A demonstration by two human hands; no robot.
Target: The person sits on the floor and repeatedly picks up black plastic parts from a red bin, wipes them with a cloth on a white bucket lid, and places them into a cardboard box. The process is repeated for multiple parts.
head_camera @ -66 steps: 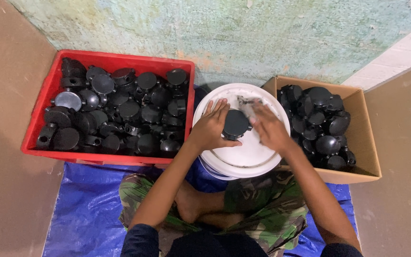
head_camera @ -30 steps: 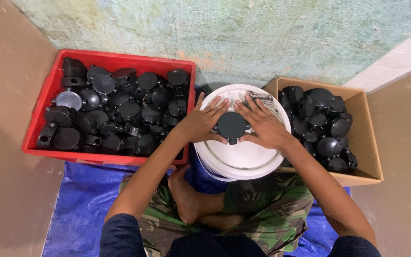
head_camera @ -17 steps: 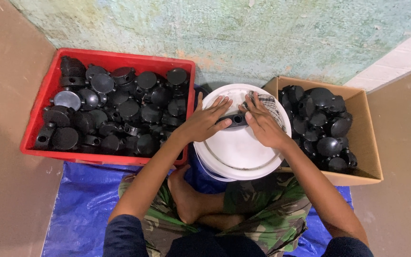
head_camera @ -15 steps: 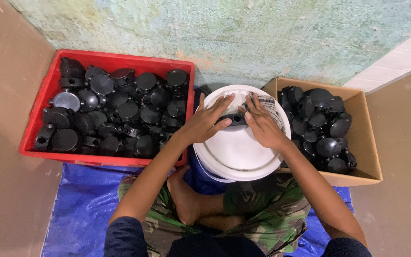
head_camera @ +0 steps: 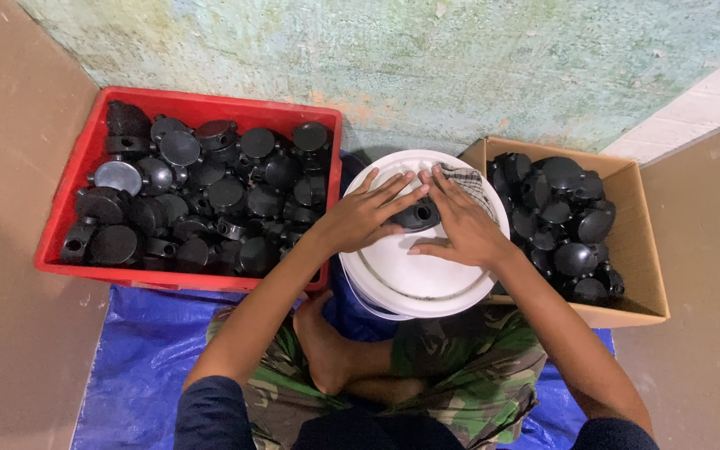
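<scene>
Both hands, left hand (head_camera: 368, 218) and right hand (head_camera: 462, 223), are pressing spread fingers on a round black plastic fitting (head_camera: 417, 217) atop the upturned white plastic bucket (head_camera: 414, 275) (red plastic crate (head_camera: 72, 179) at nine o'clock fuller than the brown cardboard box (head_camera: 639, 242) at three), suggesting plenty remaining.

Left hand (head_camera: 366, 215) and right hand (head_camera: 460, 223) — fingers spread, pressing flat.

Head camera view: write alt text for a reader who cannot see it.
A seated person presses both hands, left hand and right hand, onto a black round part on an upturned white bucket. A red crate to the left and a cardboard box to the right hold many similar black parts.
</scene>
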